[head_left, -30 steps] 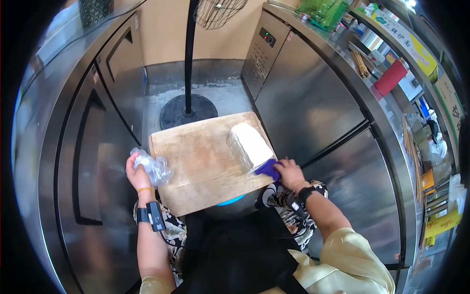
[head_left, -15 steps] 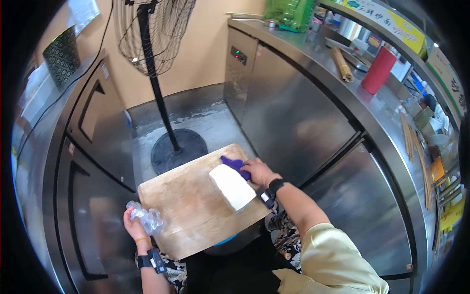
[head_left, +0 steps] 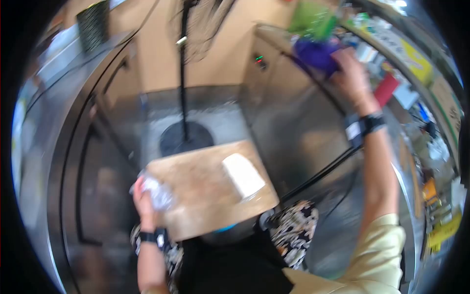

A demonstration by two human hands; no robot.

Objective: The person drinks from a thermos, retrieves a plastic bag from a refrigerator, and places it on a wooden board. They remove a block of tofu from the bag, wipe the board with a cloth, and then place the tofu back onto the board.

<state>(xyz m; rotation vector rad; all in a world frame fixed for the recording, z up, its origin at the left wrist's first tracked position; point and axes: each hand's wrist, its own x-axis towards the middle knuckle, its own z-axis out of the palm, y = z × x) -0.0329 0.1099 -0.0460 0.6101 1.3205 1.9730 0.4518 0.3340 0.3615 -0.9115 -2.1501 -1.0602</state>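
My left hand (head_left: 144, 198) is closed on a crumpled clear plastic bag (head_left: 159, 194) at the left edge of a wooden board (head_left: 196, 196). On the right part of the board lies a white block (head_left: 243, 175), with neither hand touching it. My right hand (head_left: 351, 73), blurred by motion, is raised over the steel counter at the upper right. It grips a purple cloth (head_left: 316, 55), which hangs beside a green bag (head_left: 313, 20).
A black fan stand (head_left: 183, 137) rises beyond the board. Steel cabinets (head_left: 298, 117) flank both sides. On the right counter are a red object (head_left: 386, 90) and packages; a patterned bin (head_left: 93, 25) stands at the upper left.
My right hand has lifted the purple cloth off the board and moved it up and right to the counter. My left hand still holds the plastic bag. The view has shifted slightly.
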